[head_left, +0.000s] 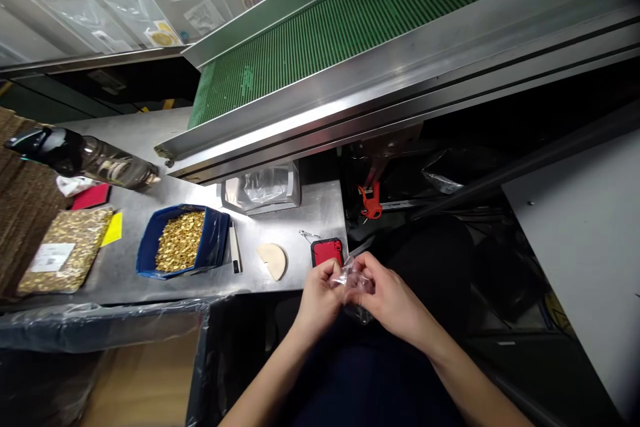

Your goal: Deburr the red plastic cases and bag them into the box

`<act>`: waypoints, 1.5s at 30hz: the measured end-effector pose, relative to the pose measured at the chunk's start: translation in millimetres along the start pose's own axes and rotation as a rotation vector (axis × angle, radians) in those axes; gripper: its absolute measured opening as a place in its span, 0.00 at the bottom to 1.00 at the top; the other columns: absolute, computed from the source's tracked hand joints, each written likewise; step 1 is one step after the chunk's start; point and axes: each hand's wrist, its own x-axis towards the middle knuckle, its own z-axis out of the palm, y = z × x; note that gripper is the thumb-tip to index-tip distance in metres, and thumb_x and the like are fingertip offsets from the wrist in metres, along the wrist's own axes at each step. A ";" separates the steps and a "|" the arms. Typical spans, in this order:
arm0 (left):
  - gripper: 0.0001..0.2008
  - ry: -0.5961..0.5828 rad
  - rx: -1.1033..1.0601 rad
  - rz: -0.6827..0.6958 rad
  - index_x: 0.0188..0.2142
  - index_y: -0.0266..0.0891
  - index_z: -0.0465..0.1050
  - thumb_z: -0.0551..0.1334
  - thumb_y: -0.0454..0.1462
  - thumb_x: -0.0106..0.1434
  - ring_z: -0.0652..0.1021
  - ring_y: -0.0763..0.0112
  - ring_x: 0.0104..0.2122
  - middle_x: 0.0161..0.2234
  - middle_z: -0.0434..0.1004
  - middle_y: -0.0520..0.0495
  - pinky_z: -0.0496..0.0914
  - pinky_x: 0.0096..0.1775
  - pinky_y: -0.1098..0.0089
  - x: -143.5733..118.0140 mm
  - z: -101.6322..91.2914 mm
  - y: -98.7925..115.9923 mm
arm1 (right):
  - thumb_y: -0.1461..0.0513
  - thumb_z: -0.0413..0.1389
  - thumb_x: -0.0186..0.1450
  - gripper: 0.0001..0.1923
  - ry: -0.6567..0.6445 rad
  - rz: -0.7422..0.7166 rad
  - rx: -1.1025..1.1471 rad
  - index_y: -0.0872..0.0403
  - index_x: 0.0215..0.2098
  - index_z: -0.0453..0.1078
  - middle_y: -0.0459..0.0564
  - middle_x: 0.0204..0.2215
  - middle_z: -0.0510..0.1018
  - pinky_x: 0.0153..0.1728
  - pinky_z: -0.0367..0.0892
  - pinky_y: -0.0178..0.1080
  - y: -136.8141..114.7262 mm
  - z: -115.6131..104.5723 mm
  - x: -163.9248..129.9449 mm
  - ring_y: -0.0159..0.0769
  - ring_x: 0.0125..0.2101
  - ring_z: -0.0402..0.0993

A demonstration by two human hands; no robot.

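Observation:
Between my two hands is a small crumpled piece of clear plastic film [354, 280]. My left hand [323, 293] pinches it from one side, and my right hand [383, 290] grips it from the other. Whatever the film may contain cannot be made out. Just beyond my left hand lies a red and black case [327, 251] at the table's corner, with a small metal clip-like piece [309, 235] beside it. Further left on the metal table are a pale, round, notched disc [273, 261] and a white and black cutter-like tool [235, 250].
A blue bin [150, 247] holds small gold-coloured pieces. Left of it are a bag of similar pieces [75, 240] and a dark bottle [105, 159]. A green ribbed conveyor [320, 37] slants overhead. A plastic-lined box [150, 373] stands at lower left; a grey panel [580, 227] is right.

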 end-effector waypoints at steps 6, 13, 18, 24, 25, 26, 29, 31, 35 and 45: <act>0.14 0.309 0.265 0.228 0.23 0.42 0.51 0.56 0.26 0.53 0.57 0.72 0.26 0.23 0.54 0.57 0.53 0.30 0.68 2.3 -18.9 6.9 | 0.65 0.55 0.67 0.05 0.341 -0.010 -0.538 0.48 0.39 0.66 0.46 0.32 0.79 0.30 0.56 0.38 6.5 17.1 -3.8 0.41 0.33 0.76; 0.10 -0.252 0.395 0.017 0.27 0.41 0.62 0.62 0.29 0.59 0.63 0.73 0.28 0.26 0.63 0.57 0.57 0.31 0.71 -18.0 -27.9 17.3 | 0.51 0.57 0.69 0.17 0.242 -0.034 -0.123 0.50 0.27 0.62 0.40 0.20 0.68 0.27 0.56 0.35 -14.4 6.5 7.9 0.30 0.22 0.64; 0.20 -0.281 0.189 -0.189 0.27 0.41 0.58 0.70 0.43 0.61 0.59 0.74 0.27 0.25 0.56 0.58 0.57 0.29 0.73 -41.7 -75.7 -6.3 | 0.50 0.66 0.63 0.19 -0.301 -0.040 0.201 0.49 0.47 0.71 0.46 0.42 0.80 0.36 0.69 0.33 13.0 -15.3 4.1 0.34 0.38 0.75; 0.24 0.014 0.093 -0.303 0.30 0.41 0.63 0.64 0.57 0.64 0.59 0.77 0.19 0.22 0.55 0.60 0.58 0.20 0.75 -58.2 -112.5 -49.3 | 0.43 0.62 0.64 0.28 -0.192 0.267 0.552 0.54 0.50 0.73 0.53 0.39 0.83 0.30 0.75 0.35 57.2 47.9 19.5 0.37 0.33 0.83; 0.24 0.059 0.102 -0.300 0.30 0.41 0.63 0.63 0.58 0.64 0.60 0.77 0.18 0.21 0.57 0.60 0.58 0.20 0.75 -58.6 -112.3 -52.6 | 0.43 0.62 0.64 0.29 -0.178 0.269 0.582 0.54 0.53 0.72 0.55 0.42 0.84 0.31 0.76 0.35 57.5 59.5 22.8 0.38 0.35 0.84; 0.25 0.095 0.113 -0.293 0.30 0.41 0.64 0.62 0.59 0.65 0.61 0.77 0.17 0.21 0.58 0.59 0.58 0.20 0.75 -58.5 -110.8 -54.8 | 0.43 0.62 0.64 0.30 -0.160 0.275 0.611 0.54 0.54 0.71 0.56 0.44 0.83 0.32 0.76 0.35 56.5 68.7 25.6 0.39 0.38 0.84; 0.25 0.136 0.154 -0.256 0.27 0.41 0.62 0.59 0.58 0.67 0.63 0.76 0.17 0.20 0.61 0.58 0.58 0.20 0.74 -56.7 -102.5 -57.7 | 0.45 0.61 0.65 0.27 -0.083 0.285 0.655 0.55 0.51 0.73 0.58 0.45 0.84 0.30 0.75 0.34 52.4 79.0 30.0 0.41 0.39 0.84; 0.26 0.131 0.195 -0.234 0.26 0.41 0.61 0.58 0.58 0.68 0.64 0.75 0.17 0.19 0.61 0.57 0.58 0.21 0.73 -55.3 -95.6 -58.8 | 0.46 0.61 0.65 0.24 -0.009 0.264 0.647 0.56 0.48 0.74 0.57 0.43 0.84 0.31 0.74 0.35 52.9 71.8 29.0 0.41 0.40 0.83; 0.25 0.122 0.298 -0.183 0.24 0.41 0.61 0.57 0.55 0.70 0.64 0.73 0.19 0.18 0.60 0.56 0.57 0.24 0.72 -51.2 -80.2 -60.8 | 0.48 0.61 0.66 0.18 0.187 0.174 0.580 0.53 0.44 0.71 0.51 0.41 0.83 0.42 0.72 0.36 55.1 39.0 13.5 0.37 0.41 0.79; 0.24 -0.035 0.526 -0.013 0.23 0.40 0.65 0.52 0.48 0.74 0.65 0.71 0.22 0.20 0.64 0.54 0.55 0.27 0.69 -25.0 -43.7 -47.9 | 0.65 0.54 0.70 0.05 0.033 -0.471 -0.396 0.49 0.42 0.71 0.46 0.34 0.80 0.36 0.67 0.39 16.3 14.5 -59.6 0.37 0.33 0.76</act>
